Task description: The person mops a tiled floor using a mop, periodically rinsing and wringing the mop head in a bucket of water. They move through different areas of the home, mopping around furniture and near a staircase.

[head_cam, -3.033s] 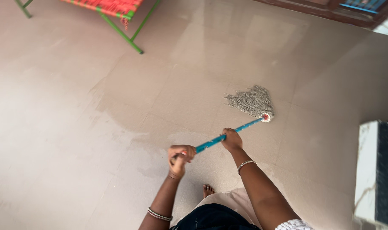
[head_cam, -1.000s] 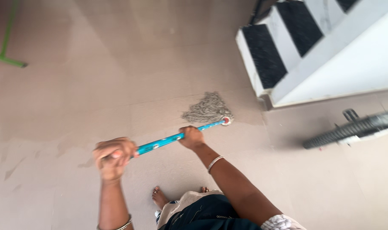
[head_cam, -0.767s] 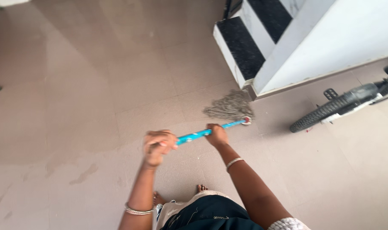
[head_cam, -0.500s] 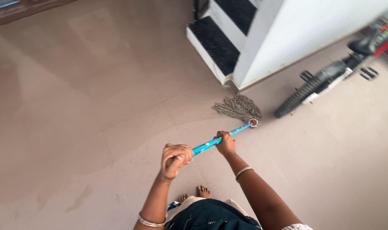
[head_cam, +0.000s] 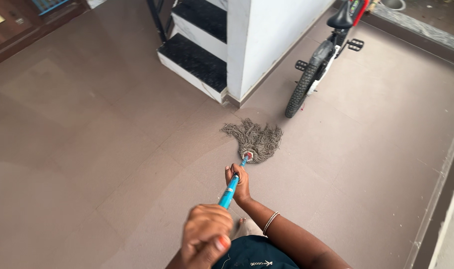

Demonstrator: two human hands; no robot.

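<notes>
A: Hands first. What was the left hand (head_cam: pixel 207 236) doing?

B: Fist shut tight round the top end of the mop handle (head_cam: pixel 229 192), close to the cam, thumb tucked over. Handle's blue, mostly hidden under the fingers there.

A: And the right hand (head_cam: pixel 239 182)?

B: Lower down the same handle, fingers wrapped fully round it, not far above the mop head. Thin bangle on that wrist.

A: Where was the mop itself?

B: Handle ran from the left fist fwd & down to a red-and-white collar, then the grey string mop head (head_cam: pixel 254 139) lay spread flat on the tiled floor (head_cam: pixel 87 149).

A: What was around it?

B: Just beyond the strings, the corner of a white wall & black-topped steps (head_cam: pixel 197 62). To the right of that, a bike (head_cam: pixel 319 60) standing w/ its tyre on the floor, near the mop head but not touching.
</notes>
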